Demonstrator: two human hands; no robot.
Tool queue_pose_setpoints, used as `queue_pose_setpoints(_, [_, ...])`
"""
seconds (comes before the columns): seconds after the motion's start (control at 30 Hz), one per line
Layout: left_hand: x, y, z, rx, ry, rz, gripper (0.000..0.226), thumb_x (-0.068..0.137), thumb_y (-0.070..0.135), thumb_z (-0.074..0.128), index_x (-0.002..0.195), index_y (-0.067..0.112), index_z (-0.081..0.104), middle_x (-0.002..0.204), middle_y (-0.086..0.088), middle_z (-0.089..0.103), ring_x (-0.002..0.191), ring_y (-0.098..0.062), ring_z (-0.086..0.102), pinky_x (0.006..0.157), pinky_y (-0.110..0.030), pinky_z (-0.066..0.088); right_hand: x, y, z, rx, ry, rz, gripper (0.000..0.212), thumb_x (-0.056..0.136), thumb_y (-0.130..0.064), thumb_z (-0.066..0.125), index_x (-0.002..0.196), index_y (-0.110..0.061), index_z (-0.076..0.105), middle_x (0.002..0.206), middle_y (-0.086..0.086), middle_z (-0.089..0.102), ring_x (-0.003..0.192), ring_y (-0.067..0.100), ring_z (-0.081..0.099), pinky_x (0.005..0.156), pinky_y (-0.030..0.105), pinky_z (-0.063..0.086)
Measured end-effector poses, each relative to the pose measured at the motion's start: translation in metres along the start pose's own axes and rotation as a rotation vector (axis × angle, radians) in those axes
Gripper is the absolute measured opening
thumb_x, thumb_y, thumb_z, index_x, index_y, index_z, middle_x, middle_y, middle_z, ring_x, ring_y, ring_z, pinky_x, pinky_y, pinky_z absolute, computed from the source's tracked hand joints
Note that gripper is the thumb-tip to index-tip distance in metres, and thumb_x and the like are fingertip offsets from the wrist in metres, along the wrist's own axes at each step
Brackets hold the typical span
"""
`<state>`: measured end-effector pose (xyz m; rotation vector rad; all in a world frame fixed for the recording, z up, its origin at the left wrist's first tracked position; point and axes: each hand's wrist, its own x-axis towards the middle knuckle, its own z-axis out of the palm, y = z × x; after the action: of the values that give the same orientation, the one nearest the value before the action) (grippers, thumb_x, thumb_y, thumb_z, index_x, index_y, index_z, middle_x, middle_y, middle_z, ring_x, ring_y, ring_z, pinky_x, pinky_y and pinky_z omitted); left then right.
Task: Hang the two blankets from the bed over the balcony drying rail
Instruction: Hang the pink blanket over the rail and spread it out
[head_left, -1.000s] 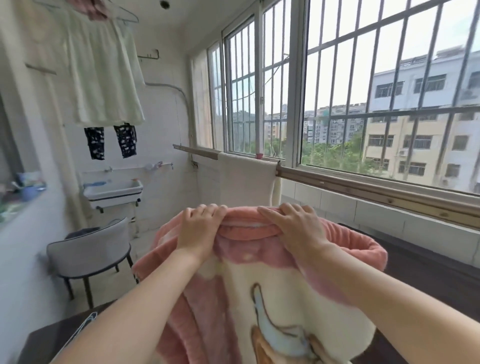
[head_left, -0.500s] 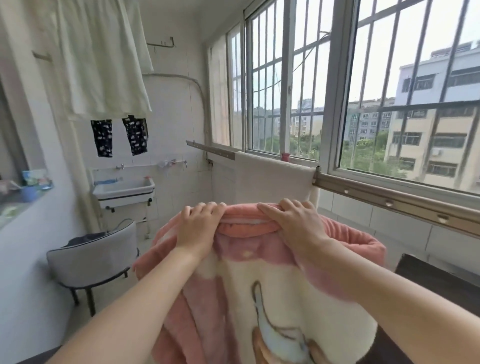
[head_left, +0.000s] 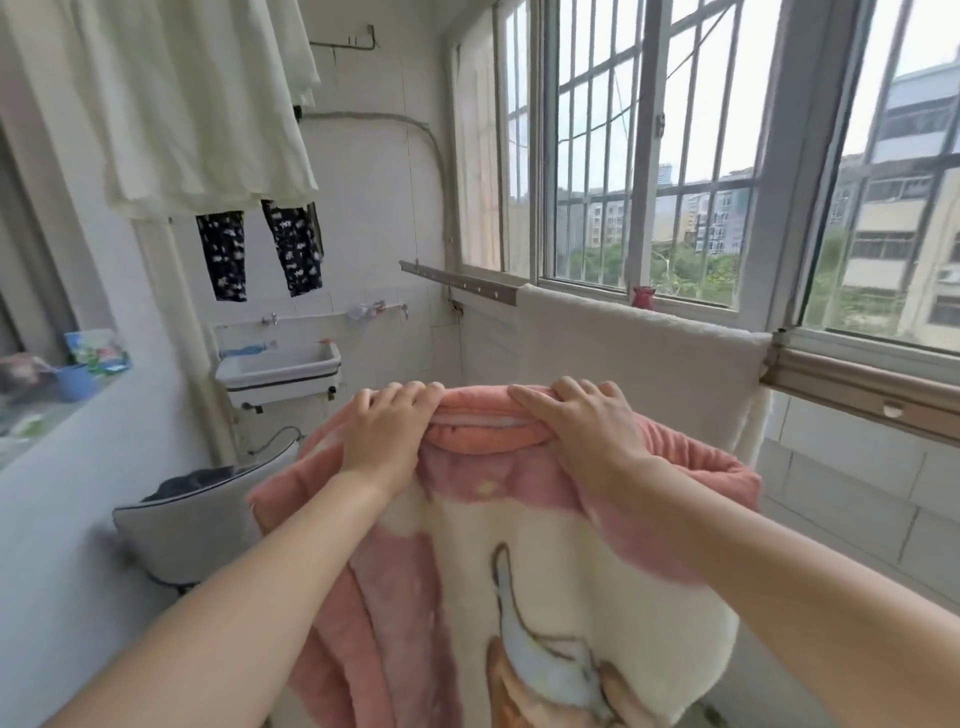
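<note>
pink blanket (head_left: 545, 519): fluffy matt fleece | white blanket (head_left: 649, 358): nubbly cloth | drying rail (head_left: 857, 387): smooth metal

Daylight comes through tall barred windows (head_left: 649, 156) from twelve to three o'clock, with apartment blocks (head_left: 898, 208) beyond. At nine o'clock a white sink (head_left: 278, 366) hangs on the tiled wall (head_left: 363, 208). A white garment (head_left: 171, 104) and dark patterned trousers (head_left: 223, 254) hang at ten. A grey chair (head_left: 192, 535) stands at eight o'clock.
</note>
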<state>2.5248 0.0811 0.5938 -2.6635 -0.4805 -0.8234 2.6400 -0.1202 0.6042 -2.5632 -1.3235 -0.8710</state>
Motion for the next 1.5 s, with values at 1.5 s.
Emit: queue_pose_setpoints(1.5, [0.463,-0.280,0.379,-0.055,0.148,-0.013,0.051,0.079,-0.001,0.049,0.126,0.020,0.047,0.126,0.000,0.055,0.118,-0.025,0.049,0.091,-0.040,0.033,0.558,0.027,0.330,0.017,0.066,0.045,0.050,0.091,-0.027,0.042,0.136,-0.046,0.031,0.119,0.002,0.052,0.113,0.026,0.049,0.093,0.040,0.033])
